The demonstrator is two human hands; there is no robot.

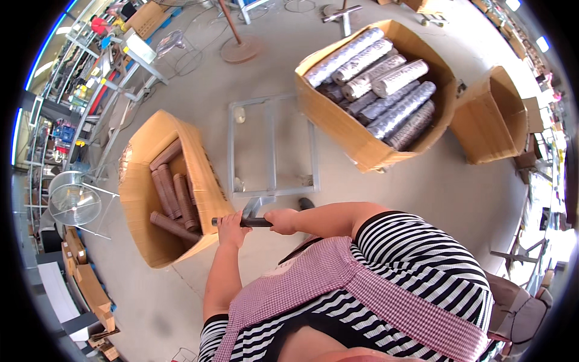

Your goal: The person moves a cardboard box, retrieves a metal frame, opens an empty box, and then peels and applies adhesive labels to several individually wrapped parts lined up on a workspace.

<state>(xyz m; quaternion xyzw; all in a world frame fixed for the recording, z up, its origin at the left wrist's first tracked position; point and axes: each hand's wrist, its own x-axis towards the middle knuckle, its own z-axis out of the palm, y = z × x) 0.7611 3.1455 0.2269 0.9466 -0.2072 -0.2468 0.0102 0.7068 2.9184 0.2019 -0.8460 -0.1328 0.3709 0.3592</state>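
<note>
A grey metal trolley (pixel 271 151) stands directly ahead of the grip, its long axis pointing away from the person. Left hand (pixel 231 230) and right hand (pixel 282 221) both clasp its black handle (pixel 256 222), which runs crosswise. Left of the grip, a carton (pixel 211 181) (its dark markings too small to read) holds brown rolls (pixel 184 202); ahead and right, another carton (pixel 332 127) holds silvery rolls (pixel 401 78).

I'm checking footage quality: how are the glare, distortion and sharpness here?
In the head view, white glare washes out part of the right edge, straight lines bend toward the black rim, and the silver rolls catch shiny highlights; also in the head view, the left hand, right hand and handle look fairly clear.
</note>
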